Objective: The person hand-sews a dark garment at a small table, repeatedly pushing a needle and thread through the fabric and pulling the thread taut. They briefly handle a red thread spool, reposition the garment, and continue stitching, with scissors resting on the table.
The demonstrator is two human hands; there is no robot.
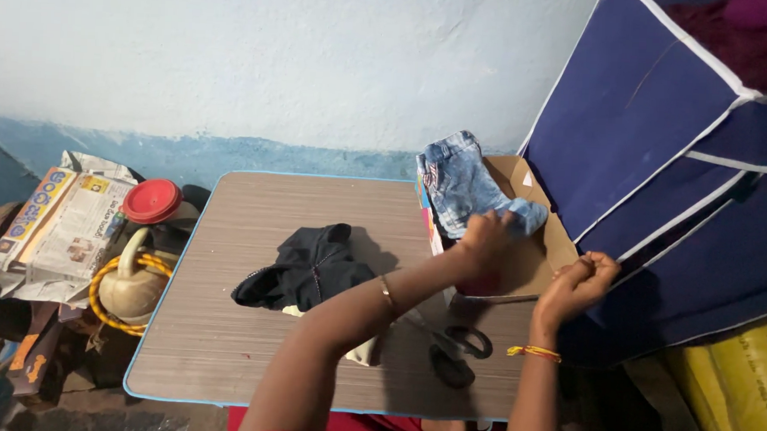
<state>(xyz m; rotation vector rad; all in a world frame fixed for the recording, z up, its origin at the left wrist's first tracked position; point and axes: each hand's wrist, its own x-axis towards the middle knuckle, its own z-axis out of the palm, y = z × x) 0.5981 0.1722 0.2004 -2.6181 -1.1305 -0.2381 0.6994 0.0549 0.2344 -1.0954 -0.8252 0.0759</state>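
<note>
My left hand (484, 237) grips the lower end of a faded blue denim garment (459, 182) that hangs over the near wall of an open cardboard box (537, 252) at the table's right edge. My right hand (580, 283) is closed on the box's right flap. Both forearms reach in from the bottom of the view. A crumpled black garment (305, 268) lies mid-table, left of my left arm. Black-handled scissors (457, 348) rest on the table between my forearms.
The small wood-grain table (223, 338) has a blue rim. A dark blue fabric wardrobe (662, 150) leans at the right, a yellow sack (738, 395) below it. To the left sit newspapers (64, 219), a red-lidded jar (153, 201) and a pot with yellow rope (130, 286).
</note>
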